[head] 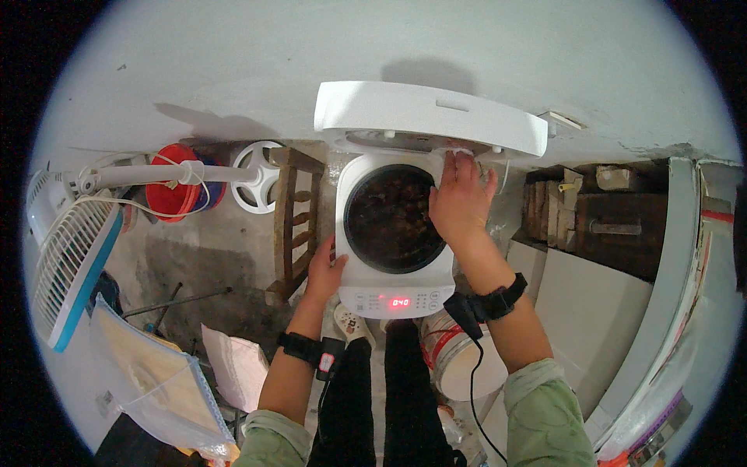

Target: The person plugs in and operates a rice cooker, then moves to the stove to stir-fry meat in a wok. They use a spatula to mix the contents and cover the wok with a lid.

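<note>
Before me stands a white electric appliance (350, 279) with a round dark recess (395, 219) in its top. Something mottled brown shows inside; its nature is unclear. A lit control panel (397, 301) faces me at the front. Behind the recess rises a wide white lid (429, 112), tilted up near the wall. My left hand (325, 271) grips the appliance's left side, thumb on its edge. My right hand (464, 198) reaches over the rear right corner, fingertips at the lid's lower edge. Something whitish, perhaps a cloth (437, 159), lies by those fingers, mostly hidden.
Close on the left stands a wooden stool (286, 219). Past it are a tilted electric fan (76, 274) and a red bucket (175, 192). A white-lidded bucket (471, 370) sits by my legs. White boards (592, 318) and a dark wooden cabinet (618, 225) line the right.
</note>
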`<state>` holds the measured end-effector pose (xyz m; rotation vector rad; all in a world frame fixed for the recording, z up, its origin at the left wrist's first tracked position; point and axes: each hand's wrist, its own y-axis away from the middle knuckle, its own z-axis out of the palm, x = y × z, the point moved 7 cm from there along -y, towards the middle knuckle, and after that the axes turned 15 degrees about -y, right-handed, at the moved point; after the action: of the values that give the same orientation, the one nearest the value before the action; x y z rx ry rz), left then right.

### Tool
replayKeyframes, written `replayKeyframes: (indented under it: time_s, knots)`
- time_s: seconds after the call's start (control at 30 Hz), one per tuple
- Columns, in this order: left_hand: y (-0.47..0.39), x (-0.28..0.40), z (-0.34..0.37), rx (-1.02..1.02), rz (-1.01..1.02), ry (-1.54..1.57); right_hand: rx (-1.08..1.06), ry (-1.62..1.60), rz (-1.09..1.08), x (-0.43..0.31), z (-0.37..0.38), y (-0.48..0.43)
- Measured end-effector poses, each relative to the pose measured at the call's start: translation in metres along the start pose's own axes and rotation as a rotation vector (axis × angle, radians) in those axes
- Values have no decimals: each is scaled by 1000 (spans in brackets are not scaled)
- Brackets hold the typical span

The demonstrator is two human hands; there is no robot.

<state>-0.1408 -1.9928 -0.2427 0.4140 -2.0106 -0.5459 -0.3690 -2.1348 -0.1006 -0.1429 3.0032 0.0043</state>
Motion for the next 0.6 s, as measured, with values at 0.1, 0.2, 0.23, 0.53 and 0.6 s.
replayKeyframes:
  time_s: [0.1,0.2,0.23,0.53,0.6]
  knots:
    - [-1,-5,3,-1,0,-25,47,-29,23,2,-7,1]
    - [-2,-9,5,-9,-24,48,43,38,21,-2,5,-5]
    - [-2,-7,4,3,8,14,32,61,17,-6,13,-7]
    - [-2,-6,0,57,94,-96,-10,-527,-153,-71,42,-21]
    - [-2,-7,1,33,71,-70,3,-567,-246,-87,40,-23]
